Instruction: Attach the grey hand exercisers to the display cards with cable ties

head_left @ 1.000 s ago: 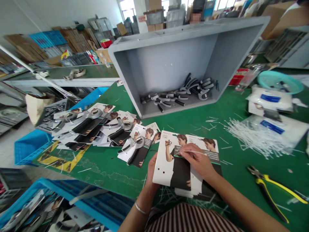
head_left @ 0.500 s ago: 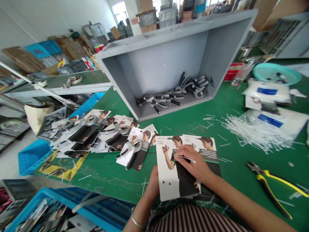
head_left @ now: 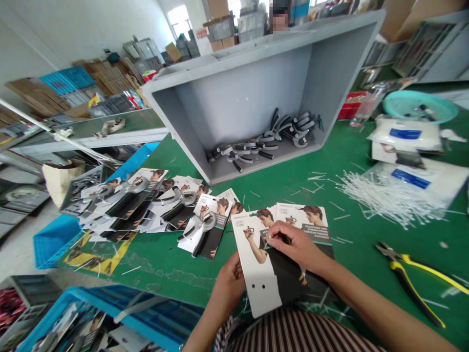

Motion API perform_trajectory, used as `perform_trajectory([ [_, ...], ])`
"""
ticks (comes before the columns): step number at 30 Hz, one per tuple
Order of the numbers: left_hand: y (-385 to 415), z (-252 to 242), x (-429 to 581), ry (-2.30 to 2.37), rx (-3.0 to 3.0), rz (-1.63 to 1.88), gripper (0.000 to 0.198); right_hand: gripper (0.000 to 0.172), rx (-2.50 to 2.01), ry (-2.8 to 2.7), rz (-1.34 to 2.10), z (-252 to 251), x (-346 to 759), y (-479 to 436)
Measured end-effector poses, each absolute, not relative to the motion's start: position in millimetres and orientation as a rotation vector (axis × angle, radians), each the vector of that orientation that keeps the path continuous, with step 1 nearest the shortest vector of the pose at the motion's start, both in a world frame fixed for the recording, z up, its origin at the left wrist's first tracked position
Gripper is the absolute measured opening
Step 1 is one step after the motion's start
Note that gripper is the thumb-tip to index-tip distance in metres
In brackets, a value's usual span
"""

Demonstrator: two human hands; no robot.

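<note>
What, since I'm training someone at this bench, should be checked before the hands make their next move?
1. Left hand holding the white-and-black printed cardboard card at its left edge: ok.
2. Two small round holes low on the card uncovered: ok.
3. Right hand pinching over the card's printed front: ok.
4. Small pale tip in the right hand's pinch passing through the card: cannot tell; the fingers hide it.
5. Yellow-and-black-handled metal cutters lying apart from the right hand: ok.
6. Green tabletop free of loose thin white strands: not ok; several lie scattered.

White-and-black card (head_left: pixel 273 276), green tabletop (head_left: pixel 172 269)
My feed shows yellow-and-black pliers (head_left: pixel 397 266), a grey crate (head_left: pixel 249 107), a brown-and-cream striped garment (head_left: pixel 293 332).
</note>
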State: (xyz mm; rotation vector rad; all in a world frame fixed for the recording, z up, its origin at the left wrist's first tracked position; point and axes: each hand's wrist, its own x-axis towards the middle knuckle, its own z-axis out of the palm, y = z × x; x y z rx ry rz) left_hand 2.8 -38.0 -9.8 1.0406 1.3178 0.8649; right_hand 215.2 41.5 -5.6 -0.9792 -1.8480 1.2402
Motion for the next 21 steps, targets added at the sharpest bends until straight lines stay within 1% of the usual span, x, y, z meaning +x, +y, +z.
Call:
perform_trajectory([
  [2,-41.5,-3.0,2.9,1.236,0.887,0.896,0.042,0.017,-0.972,-1.832,1.269,-5.4,216.0,41.5],
  [6,-43.7,6.8,4.6,1.150,0.896,0.851,0.040,0.020,-0.973,-1.771,1.325,-7.1,219.5,41.3],
  [10,-40.9,1.8,9.3,1.292,1.320,0.954,0.030,0.020,-0.918,-1.748,1.383,-7.7,222.7,40.0],
  [12,-36.0,-4.3,13.7,1.397,1.497,1.030,0.028,0.019,-0.893,-1.785,1.380,-6.2,222.9,38.6],
  [14,-29.6,-11.1,19.0,1.454,1.529,1.035,0.026,0.016,-0.880,-1.854,1.335,-4.3,222.0,36.8],
  [15,-26.5,-14.3,21.3,1.468,1.515,1.000,0.022,0.014,-0.877,-1.895,1.294,-3.6,221.3,35.7],
  [17,-22.3,-19.8,24.5,1.480,1.485,0.906,0.007,0.010,-0.879,-1.969,1.188,-3.3,219.4,33.3],
  [18,-21.6,-21.6,25.2,1.484,1.477,0.869,0.004,0.008,-0.886,-1.994,1.135,-3.8,218.5,31.9],
  [20,-23.5,-22.8,25.0,1.490,1.454,0.869,0.010,0.007,-0.903,-2.018,1.062,-5.3,216.8,29.0],
  [21,-25.5,-22.1,24.5,1.485,1.427,0.894,0.010,0.006,-0.908,-2.019,1.044,-6.1,216.2,27.5],
])
